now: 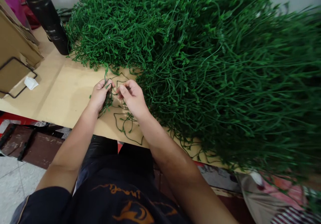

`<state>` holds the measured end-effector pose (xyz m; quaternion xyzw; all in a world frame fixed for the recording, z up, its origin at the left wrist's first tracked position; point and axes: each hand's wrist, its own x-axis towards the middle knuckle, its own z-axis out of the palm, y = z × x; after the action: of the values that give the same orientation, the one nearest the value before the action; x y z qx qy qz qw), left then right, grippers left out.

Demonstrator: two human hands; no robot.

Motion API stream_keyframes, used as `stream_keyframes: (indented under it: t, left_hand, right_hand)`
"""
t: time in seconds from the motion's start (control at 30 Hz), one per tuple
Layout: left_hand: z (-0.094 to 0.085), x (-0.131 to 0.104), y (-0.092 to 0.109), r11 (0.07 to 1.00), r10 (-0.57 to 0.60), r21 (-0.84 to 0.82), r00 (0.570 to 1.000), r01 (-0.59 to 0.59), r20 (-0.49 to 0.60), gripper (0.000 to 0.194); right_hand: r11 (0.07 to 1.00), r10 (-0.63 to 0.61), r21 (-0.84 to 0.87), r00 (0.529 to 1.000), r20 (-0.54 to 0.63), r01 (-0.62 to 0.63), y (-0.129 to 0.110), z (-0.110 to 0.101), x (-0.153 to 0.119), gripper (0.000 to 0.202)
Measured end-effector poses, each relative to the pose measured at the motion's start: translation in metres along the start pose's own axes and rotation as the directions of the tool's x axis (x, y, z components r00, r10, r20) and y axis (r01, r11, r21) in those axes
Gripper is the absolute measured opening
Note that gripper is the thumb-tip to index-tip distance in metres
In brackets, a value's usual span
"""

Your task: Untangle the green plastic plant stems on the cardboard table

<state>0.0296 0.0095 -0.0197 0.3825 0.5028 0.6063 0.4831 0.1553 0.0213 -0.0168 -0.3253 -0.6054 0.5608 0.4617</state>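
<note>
Head view: a huge heap of green stems (225,66) is spilling across the bench (62,93) from twelve o'clock round to four, crowding right up against the hands. At ten o'clock a black bottle (47,16) is standing beside a cardboard box (15,46), with a white scrap (31,82) lying below it. The left hand (99,95) is curling closed around a small bunch of stems (108,100). The right hand (132,96) is pinching a thin strand (117,90) between its fingers, just at three o'clock of the left.
</note>
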Motion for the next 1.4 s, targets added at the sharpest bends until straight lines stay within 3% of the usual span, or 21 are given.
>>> stream_keyframes:
  t: [0.13, 0.23, 0.33, 0.43, 0.53, 0.67, 0.93, 1.2, 1.27, 1.4]
  left_hand:
    - [0.002, -0.004, 0.001, 0.999, -0.004, -0.035, 1.000, 0.005, 0.024, 0.022]
    - [0.004, -0.005, 0.002, 0.998, 0.012, -0.063, 0.999, -0.009, 0.050, 0.018]
    - [0.006, -0.005, 0.002, 0.999, 0.027, -0.029, 0.996, -0.025, 0.084, 0.015]
    - [0.008, -0.005, 0.003, 1.000, 0.011, -0.011, 0.994, -0.010, 0.111, 0.015]
    - [0.009, -0.006, 0.003, 0.999, -0.040, -0.029, 0.993, 0.044, 0.113, 0.018]
    - [0.008, -0.006, 0.003, 0.997, -0.075, -0.025, 0.994, 0.077, 0.083, 0.018]
    - [0.007, -0.004, -0.001, 0.999, -0.049, 0.029, 0.990, 0.046, 0.132, 0.023]
    - [0.009, -0.007, 0.007, 0.991, -0.102, -0.077, 0.988, 0.111, 0.112, 0.020]
    - [0.009, -0.007, 0.007, 0.987, -0.123, -0.085, 0.986, 0.133, 0.108, 0.018]
    - [0.007, -0.004, 0.003, 0.991, -0.127, -0.039, 0.987, 0.131, 0.100, 0.016]
  right_hand:
    - [1.000, 0.016, 0.017, 1.000, -0.006, -0.016, 0.001, -0.002, -0.001, 0.052]
    - [0.980, -0.037, -0.200, 0.998, -0.057, 0.025, -0.002, -0.004, -0.005, 0.044]
    - [0.843, -0.181, -0.522, 0.982, -0.048, 0.130, -0.007, -0.007, -0.009, 0.036]
    - [0.703, -0.333, -0.651, 0.941, 0.055, 0.287, -0.012, -0.008, -0.010, 0.025]
    - [0.703, -0.392, -0.630, 0.919, 0.045, 0.331, -0.012, -0.010, -0.008, 0.009]
    - [0.769, -0.361, -0.573, 0.932, -0.025, 0.282, -0.013, -0.016, -0.006, 0.019]
    - [0.773, -0.337, -0.566, 0.941, 0.019, 0.288, -0.019, -0.021, -0.006, 0.018]
    - [0.849, -0.270, -0.412, 0.942, 0.200, 0.331, -0.029, -0.026, -0.007, 0.036]
    - [0.890, -0.203, -0.356, 0.947, 0.249, 0.284, -0.031, -0.029, -0.007, 0.042]
    - [0.971, -0.006, -0.226, 0.959, 0.282, 0.073, -0.032, -0.036, -0.008, 0.048]
